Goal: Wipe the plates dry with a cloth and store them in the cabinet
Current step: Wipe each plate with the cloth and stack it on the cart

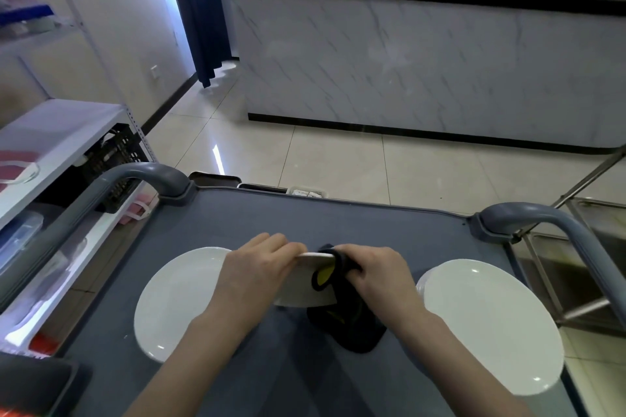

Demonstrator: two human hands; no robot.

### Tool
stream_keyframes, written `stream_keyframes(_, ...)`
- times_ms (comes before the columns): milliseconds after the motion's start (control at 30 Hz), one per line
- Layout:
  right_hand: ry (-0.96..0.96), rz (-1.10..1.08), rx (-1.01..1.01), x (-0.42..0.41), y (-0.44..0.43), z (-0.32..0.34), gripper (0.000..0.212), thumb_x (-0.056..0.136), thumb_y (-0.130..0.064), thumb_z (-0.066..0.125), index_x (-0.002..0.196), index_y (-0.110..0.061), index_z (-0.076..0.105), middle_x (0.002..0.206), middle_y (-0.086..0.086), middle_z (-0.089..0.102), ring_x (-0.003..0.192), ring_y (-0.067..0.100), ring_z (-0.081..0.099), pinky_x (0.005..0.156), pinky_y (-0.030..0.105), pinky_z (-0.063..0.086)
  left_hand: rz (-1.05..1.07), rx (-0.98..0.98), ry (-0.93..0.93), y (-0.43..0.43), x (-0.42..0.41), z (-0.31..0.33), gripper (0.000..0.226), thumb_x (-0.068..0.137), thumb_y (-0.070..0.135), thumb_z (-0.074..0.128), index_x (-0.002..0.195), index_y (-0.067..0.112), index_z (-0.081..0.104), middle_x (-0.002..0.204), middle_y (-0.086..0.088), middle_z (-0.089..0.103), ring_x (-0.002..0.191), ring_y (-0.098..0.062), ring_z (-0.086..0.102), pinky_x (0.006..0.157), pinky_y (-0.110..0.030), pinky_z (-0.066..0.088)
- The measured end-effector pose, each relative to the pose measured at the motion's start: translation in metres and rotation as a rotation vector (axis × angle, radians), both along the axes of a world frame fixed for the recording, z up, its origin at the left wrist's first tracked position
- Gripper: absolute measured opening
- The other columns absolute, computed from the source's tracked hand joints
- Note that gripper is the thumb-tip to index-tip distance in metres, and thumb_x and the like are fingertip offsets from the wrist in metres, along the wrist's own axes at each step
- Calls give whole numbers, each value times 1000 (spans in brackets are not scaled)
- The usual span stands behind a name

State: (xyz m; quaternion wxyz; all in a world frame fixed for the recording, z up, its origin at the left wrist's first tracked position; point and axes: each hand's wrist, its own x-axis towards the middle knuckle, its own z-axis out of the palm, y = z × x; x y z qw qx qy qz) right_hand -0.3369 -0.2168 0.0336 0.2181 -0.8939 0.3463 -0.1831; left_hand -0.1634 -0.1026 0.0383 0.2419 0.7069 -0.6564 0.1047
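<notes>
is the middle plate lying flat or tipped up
Tipped up. The plate stands steeply on edge; the left hand grips its top rim and the right hand pinches the cloth over that rim.

Glossy white ceramic-looking plates, a soft dark cloth, matt grey plastic cart top, shiny floor tiles.

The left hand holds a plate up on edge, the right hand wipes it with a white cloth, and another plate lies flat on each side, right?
Not the colour: the head view shows the cloth is black with a yellow patch, not white. The left hand does hold the tilted plate, the right hand wipes it, and the left plate and right plate lie flat.
</notes>
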Motion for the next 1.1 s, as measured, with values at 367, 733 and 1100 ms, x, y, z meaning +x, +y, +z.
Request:
stream_keyframes(367,-341,-95,358,-27,-6,-10,45,78,4,66,92,-39,71,85,-22,72,83,-1,67,73,21,52,193,8,803,22,27,-39,21,86,16,73,79,36,69,77,18,67,75,-7,60,62,-13,41)
stream_keyframes(733,-5,-12,-55,-1,7,-5,37,78,-7,57,104,-30,69,91,-7,73,87,22,65,71,35,49,-5,-24,114,-2,-2,-6,10,85,25,65,80,23,74,71,6,63,65,-18,60,46,-34,45)
stream_keyframes(1100,-235,-167,393,-30,-9,-9,43,77,2,67,82,-40,72,79,-15,72,78,2,66,70,20,50,194,14,771,16,24,-36,21,83,8,75,79,28,70,79,16,68,78,-6,63,65,-12,44)
